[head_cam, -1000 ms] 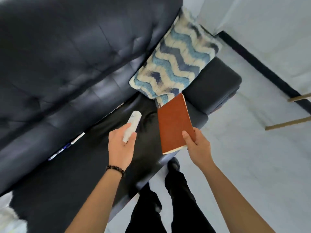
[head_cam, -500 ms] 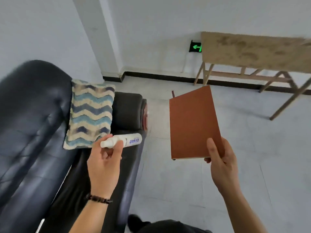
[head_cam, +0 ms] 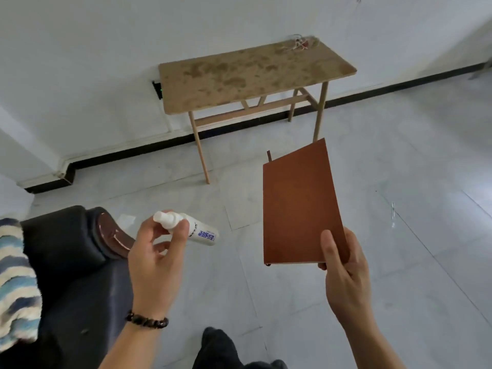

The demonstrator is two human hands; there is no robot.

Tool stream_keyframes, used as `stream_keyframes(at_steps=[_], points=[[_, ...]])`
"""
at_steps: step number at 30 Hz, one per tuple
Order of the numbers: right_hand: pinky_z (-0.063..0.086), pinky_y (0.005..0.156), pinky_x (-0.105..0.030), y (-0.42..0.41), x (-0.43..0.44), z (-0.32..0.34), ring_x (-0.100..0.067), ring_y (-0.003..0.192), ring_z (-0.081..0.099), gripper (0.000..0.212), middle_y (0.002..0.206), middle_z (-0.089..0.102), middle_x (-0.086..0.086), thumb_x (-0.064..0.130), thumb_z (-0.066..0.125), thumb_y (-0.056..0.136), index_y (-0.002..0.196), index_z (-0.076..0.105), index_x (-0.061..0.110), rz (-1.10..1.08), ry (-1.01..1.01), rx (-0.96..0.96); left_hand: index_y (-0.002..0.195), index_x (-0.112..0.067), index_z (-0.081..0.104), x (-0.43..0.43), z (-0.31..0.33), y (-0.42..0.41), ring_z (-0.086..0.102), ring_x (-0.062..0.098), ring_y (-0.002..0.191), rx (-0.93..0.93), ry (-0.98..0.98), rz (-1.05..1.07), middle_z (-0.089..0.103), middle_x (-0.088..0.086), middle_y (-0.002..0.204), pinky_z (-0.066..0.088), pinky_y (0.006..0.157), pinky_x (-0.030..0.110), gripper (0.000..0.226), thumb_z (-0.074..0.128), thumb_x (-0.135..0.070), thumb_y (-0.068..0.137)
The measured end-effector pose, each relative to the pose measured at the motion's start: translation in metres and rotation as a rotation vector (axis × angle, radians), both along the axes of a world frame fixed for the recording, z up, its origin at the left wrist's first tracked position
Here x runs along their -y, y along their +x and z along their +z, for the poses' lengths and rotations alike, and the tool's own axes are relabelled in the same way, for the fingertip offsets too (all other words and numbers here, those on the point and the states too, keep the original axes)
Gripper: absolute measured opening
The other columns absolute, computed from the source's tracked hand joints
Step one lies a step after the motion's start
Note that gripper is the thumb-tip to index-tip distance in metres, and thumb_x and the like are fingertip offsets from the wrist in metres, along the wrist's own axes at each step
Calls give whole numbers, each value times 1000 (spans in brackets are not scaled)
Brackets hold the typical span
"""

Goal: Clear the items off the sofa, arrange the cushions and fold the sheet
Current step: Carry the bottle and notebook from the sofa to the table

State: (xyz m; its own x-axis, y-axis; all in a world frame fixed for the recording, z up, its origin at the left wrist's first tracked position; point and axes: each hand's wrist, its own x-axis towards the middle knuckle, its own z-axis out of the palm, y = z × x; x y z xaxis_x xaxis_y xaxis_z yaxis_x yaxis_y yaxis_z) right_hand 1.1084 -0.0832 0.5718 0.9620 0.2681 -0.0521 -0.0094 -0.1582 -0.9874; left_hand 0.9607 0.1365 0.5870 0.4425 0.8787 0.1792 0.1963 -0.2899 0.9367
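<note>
Against the wall (head_cam: 106, 62), a stained table (head_cam: 253, 75) (wooden) — left hand (head_cam: 157, 257) grips a bottle (head_cam: 202, 233), right hand (head_cam: 343, 272) a notebook (head_cam: 298, 203).

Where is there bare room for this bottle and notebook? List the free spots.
The wooden table top is bare from its left edge through the middle; a tangle of wires sits at its far right corner. The floor between table and sofa arm is open. The sofa end is crowded by the patterned cushion.

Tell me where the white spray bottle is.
The left hand pinches the small white plastic spray bottle, left of centre in the head view, beside the black leather sofa's armrest.
</note>
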Motion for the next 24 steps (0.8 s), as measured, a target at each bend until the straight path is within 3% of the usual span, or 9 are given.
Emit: stream_keyframes(at_steps=[4,9,12,15,18,24], points=[[52,64,-18,74,2,-18,-3,70,57,24,80,64,18,36,51,99,88,61,55,-32,-19,-30,112,-13,64,-1,-20,83,64,14,105,28,-54,-37,68,-3,108,56,77,21,26,66,-26,89],[51,67,-34,184,-24,-40,-18,74,57,20,86,62,0,32,50,101,90,62,44,-57,-70,-43,110,-22,64,-24,-55,206,62,1,105,-10,-126,-93,67,-21,103,52,74,10,27,64,-33,85],[51,67,-42,268,-45,-38,-26,80,56,14,86,61,-2,33,51,100,93,63,35,-54,-116,-37,110,-19,65,-50,-58,297,63,4,104,-5,-157,-110,69,-12,103,53,74,11,28,66,-31,85],[49,65,-35,355,-66,-17,-21,73,55,14,80,60,3,31,51,101,97,64,26,-97,-118,22,113,-15,65,-78,-36,390,63,5,105,31,-121,-156,69,-6,107,53,77,13,28,66,-27,87],[49,61,-24,431,-86,8,-8,69,56,13,79,62,11,33,51,100,100,63,28,-166,-68,88,112,-16,65,-102,-4,480,62,2,104,50,-78,-222,69,-7,106,51,75,10,27,66,-27,87],[50,62,-16,568,-117,8,-2,72,59,20,84,66,15,38,50,95,107,63,28,-258,50,87,113,-19,64,-136,9,638,62,6,109,78,-46,-334,69,-10,109,54,79,20,38,67,-44,84]])
